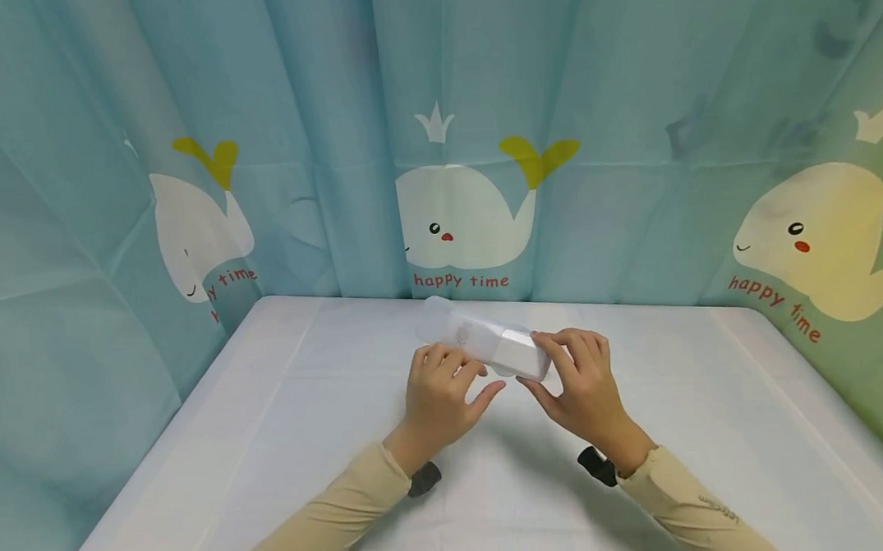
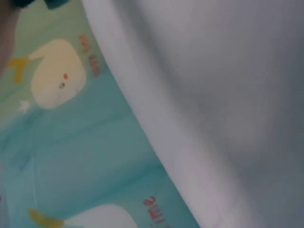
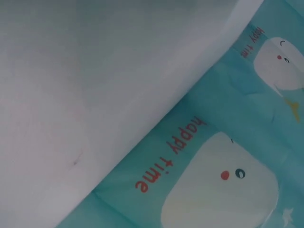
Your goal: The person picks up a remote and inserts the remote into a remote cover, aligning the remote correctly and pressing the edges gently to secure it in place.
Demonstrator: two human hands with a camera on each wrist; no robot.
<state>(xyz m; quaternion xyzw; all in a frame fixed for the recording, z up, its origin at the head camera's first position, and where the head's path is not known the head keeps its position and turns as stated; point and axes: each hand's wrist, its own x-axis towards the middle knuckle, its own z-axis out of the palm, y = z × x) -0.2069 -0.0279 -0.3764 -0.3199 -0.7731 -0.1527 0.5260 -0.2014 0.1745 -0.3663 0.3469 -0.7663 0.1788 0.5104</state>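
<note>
In the head view, a slim white box (image 1: 521, 354) lies inside or against a translucent plastic sleeve (image 1: 468, 328) with faint print. Both are held tilted above the white table, the sleeve's loose end reaching up to the left. My right hand (image 1: 582, 380) pinches the right end of the box between thumb and fingers. At the near edge of the sleeve my left hand (image 1: 443, 395) has its fingers curled against the plastic. Its thumb stands apart, pointing toward the box. Neither wrist view shows the hands' grip or the box.
A white-covered table (image 1: 329, 412) spreads below the hands. Behind it and at both sides hangs a blue-green curtain (image 1: 318, 149) printed with whales. Black straps (image 1: 598, 466) show at the wrists, by the beige sleeves.
</note>
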